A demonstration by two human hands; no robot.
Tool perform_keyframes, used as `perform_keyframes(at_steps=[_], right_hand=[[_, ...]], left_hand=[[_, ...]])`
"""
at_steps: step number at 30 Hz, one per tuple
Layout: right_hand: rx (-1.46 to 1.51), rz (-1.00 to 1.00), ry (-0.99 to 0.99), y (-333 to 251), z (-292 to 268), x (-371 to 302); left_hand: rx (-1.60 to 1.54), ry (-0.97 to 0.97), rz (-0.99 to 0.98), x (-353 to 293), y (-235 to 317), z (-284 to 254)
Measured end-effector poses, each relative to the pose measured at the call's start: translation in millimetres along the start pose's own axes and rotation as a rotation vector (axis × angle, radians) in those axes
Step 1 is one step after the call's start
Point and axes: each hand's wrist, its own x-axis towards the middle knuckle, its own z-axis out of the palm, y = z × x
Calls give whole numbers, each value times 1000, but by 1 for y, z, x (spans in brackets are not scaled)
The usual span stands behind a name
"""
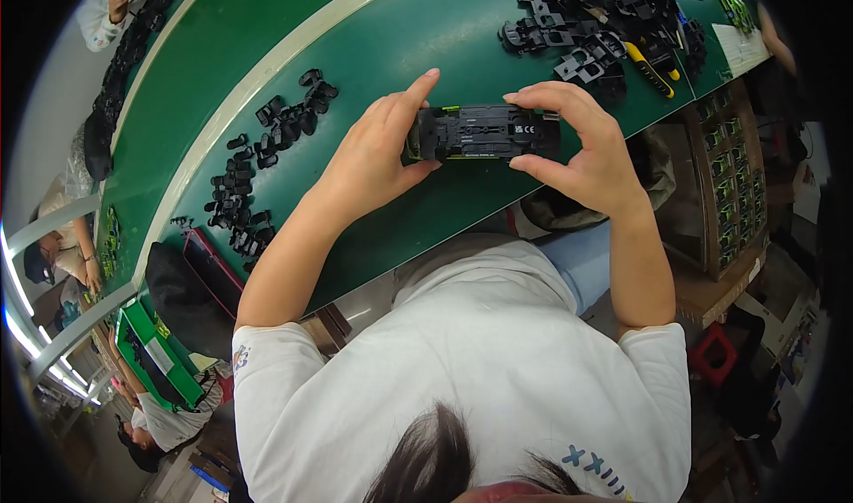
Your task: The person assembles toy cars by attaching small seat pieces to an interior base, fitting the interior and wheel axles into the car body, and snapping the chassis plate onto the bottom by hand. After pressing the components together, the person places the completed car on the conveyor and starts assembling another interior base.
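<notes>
A toy car [484, 132] with a black underside and yellow-green edges lies belly up between my hands, just above the green table. My left hand [375, 146] grips its left end, thumb on the near side and the index finger pointing past the far edge. At the other end, my right hand [591, 147] pinches the car between the thumb on the near side and the fingers on the far side. The car's upper side is turned away from me.
Small black parts [289, 123] lie scattered to the left. Black plastic pieces [577, 54] are heaped at the far right beside a yellow-and-black handled tool [649, 69]. A rack [729, 179] of yellow-green pieces stands right. Other people work along the left, near a green bin [182, 383].
</notes>
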Motion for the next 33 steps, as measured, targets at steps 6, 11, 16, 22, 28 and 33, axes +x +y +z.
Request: perform_keyframes(at_steps=[6,11,16,22,28,33], right_hand=[[-38,9,-48,4,7,3],[-144,-11,-50,7,10,2],[-122,-41,-64,7,10,4],[-96,-52,-52,4,10,4],[-169,20,-8,4,15,-1],[-161,32,-20,3,17,-2]], left_hand=[[1,53,81,1,0,1],[-5,74,103,1,0,0],[-47,80,91,3,-1,2],[-185,38,-38,1,1,1],[-307,15,-143,-3,6,2],[-190,-18,-140,-2,7,4]])
